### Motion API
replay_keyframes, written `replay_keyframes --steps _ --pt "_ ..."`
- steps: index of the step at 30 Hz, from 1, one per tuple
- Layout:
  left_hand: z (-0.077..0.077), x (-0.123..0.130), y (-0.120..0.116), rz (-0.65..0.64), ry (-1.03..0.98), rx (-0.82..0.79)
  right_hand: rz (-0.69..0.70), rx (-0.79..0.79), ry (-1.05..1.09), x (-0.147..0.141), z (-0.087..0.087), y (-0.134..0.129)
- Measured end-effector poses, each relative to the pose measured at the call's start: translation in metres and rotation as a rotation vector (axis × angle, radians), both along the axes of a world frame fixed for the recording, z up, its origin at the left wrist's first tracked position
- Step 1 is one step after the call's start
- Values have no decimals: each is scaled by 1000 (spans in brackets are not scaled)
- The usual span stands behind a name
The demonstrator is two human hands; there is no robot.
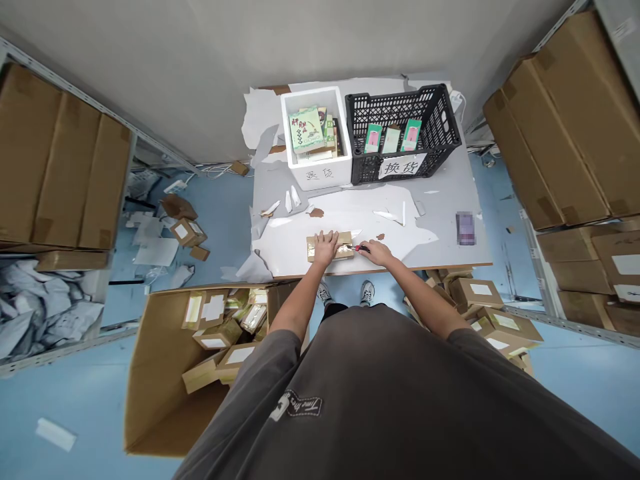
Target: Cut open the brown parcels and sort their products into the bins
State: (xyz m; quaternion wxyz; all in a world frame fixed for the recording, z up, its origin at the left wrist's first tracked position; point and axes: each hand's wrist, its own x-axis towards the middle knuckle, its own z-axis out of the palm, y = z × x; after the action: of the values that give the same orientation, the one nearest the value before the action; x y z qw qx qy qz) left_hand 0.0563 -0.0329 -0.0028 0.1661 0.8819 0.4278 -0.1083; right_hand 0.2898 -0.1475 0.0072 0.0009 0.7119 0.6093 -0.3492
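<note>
A grey table (443, 200) lies before me; I see the left hand (326, 247) spread over a small carton (345, 238), the right (379, 253) closed around a red-black cutter (362, 248) at its right end. Beyond both, a black crate (366, 171) reads 换货; a white box (320, 186), seemingly 退货.

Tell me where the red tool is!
In the head view, the red tool is in the right hand, its tip at the small box under the left hand.

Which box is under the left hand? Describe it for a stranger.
Find the table, then the white bin. Toward the near edge lies a small brown box. Only it has the left hand on top and a red-black tool at its right end.
</note>
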Motion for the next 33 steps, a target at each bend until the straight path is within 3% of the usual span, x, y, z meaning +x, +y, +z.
replay_keyframes --steps 14,24,29,33 --pt "-20 3 -15 83 -78 49 74 89 -180 4 -7 -4" --pt "-19 4 -16 115 -75 -6 46 97 -151 5 -18 7" --pt "-20 4 -15 135 -92 14 1 90 -150 10 -18 6" --pt "-22 4 -16 139 -113 0 -136 89 -134 9 -21 -12"
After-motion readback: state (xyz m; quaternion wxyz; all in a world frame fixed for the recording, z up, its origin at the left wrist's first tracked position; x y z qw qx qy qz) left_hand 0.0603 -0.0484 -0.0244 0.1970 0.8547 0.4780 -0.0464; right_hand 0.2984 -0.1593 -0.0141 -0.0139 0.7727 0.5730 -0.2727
